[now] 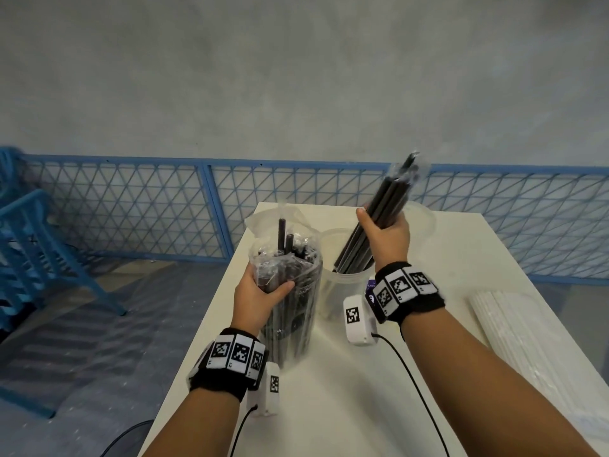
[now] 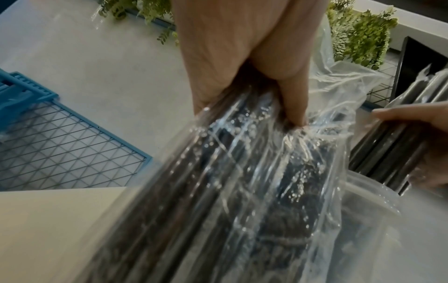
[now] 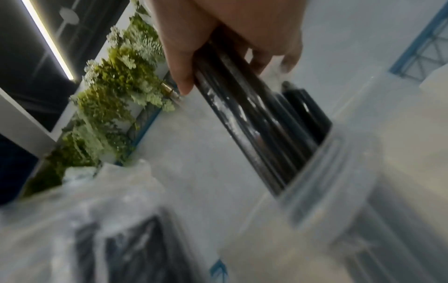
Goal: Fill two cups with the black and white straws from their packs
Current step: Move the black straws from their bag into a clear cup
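While left hand: my left hand (image 1: 260, 288) grips the clear plastic pack of black straws (image 1: 291, 301), standing upright on the white tabletop (image 1: 346, 407).
Right hand: my right hand (image 1: 384, 235) clasps a bundle of black plastic straws (image 1: 379, 212), tilted, lower ends inside the clear plastic cup (image 1: 342, 291).
Second cup: a clear cup (image 1: 418, 219) behind.
White straws: a flat pack of white straws (image 1: 520, 331), far right.

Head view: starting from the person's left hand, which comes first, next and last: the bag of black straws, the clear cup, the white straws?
From the left hand:
1. Bag of black straws, gripped in that hand.
2. Clear cup, just to its right, with black straws going in.
3. White straws, lying at the table's far right edge.
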`<state>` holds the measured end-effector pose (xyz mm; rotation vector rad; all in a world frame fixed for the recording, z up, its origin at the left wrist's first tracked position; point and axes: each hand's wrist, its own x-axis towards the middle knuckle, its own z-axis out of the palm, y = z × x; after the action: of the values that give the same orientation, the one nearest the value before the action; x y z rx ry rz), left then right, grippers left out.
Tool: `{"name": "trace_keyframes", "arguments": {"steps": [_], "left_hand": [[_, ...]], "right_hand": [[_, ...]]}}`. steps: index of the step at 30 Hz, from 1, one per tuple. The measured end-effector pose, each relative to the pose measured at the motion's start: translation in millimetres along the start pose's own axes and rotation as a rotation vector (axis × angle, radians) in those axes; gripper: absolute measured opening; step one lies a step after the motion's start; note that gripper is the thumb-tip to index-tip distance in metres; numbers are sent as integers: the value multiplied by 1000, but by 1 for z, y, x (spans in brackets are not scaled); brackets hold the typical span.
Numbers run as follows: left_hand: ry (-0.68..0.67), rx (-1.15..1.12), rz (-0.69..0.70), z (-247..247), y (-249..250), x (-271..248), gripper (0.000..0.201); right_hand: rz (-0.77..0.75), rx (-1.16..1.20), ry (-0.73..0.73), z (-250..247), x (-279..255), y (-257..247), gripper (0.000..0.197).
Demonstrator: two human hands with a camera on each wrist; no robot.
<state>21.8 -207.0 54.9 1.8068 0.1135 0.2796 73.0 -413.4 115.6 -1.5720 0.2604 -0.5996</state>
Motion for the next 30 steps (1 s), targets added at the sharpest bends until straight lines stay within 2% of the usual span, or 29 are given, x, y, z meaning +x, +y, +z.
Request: {"name": "trace_keyframes", "arguments": {"steps": [3, 5, 9, 11, 13, 17, 18, 20, 22, 24, 26, 28, 30], "left_hand": [[-3, -4, -7, -1, 0, -1, 66], [-4, -8, -10, -1, 0, -2, 65], [-10, 0, -3, -1, 1, -3, 66], [-14, 8, 4, -1, 1, -4, 64], [-20, 6, 9, -1, 2, -4, 64], [-36, -11, 15, -1, 2, -5, 64], [-37, -21, 18, -1, 2, -5, 64], [-32, -44, 18, 0, 1, -4, 65], [-15, -83, 14, 1, 1, -5, 63], [4, -122, 4, 2, 2, -5, 59], [10, -133, 8, 4, 1, -7, 58], [6, -136, 14, 4, 0, -7, 59], [-8, -147, 24, 5, -1, -8, 62]], "right_hand": [[-23, -274, -10, 1, 2, 15, 62], [-50, -342, -29, 0, 2, 17, 80], [-55, -316, -134, 0, 5, 20, 90], [-31, -400, -198, 2, 10, 26, 80], [-45, -478, -237, 6, 13, 30, 61], [-139, -453, -258, 12, 14, 25, 37], [-160, -431, -286, 13, 13, 22, 37], [-207, -428, -351, 14, 8, 11, 48], [-345, -425, -278, 14, -1, -1, 57], [-487, -327, -181, 13, -17, -13, 43], [-554, -320, -227, 13, -36, -20, 24], [-522, -462, -330, 15, -52, -17, 26], [-384, -577, -455, 18, -60, -13, 37]]}}
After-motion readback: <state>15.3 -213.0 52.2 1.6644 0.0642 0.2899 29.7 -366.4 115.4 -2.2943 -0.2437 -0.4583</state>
